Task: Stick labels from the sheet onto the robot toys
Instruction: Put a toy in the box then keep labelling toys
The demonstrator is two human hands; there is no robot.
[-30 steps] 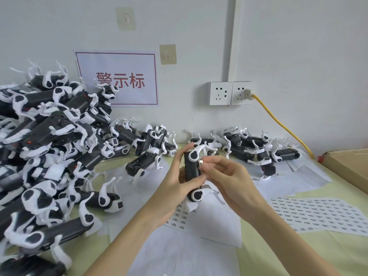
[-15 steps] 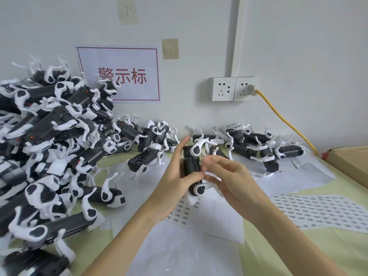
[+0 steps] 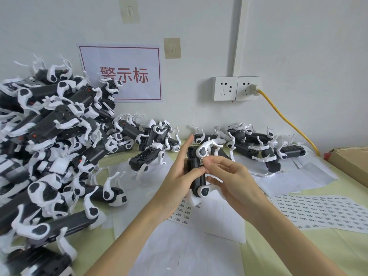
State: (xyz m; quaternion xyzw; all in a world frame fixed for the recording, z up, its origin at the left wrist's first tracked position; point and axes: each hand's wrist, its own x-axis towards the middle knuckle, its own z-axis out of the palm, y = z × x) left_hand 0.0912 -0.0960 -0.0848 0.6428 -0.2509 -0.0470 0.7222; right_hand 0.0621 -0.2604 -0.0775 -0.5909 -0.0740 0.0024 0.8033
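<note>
My left hand [image 3: 177,176] grips a black robot toy with white legs [image 3: 196,168], held upright above the table, with the index finger pointing up. My right hand [image 3: 227,176] pinches a small label [image 3: 201,161] against the toy's black body with thumb and forefinger. A label sheet [image 3: 322,212] with several rows of printed labels lies flat on the right. Another label sheet [image 3: 184,213] lies partly hidden under my hands.
A big heap of black-and-white robot toys [image 3: 49,140] fills the left. More toys [image 3: 256,144] line the wall behind my hands. White backing papers [image 3: 179,255] cover the table. A cardboard box [image 3: 352,162] sits at far right. A yellow cable [image 3: 288,124] runs from the wall socket.
The view has shifted slightly. My right fingers have moved the label onto the toy's body, and the toy stays in my left hand.
</note>
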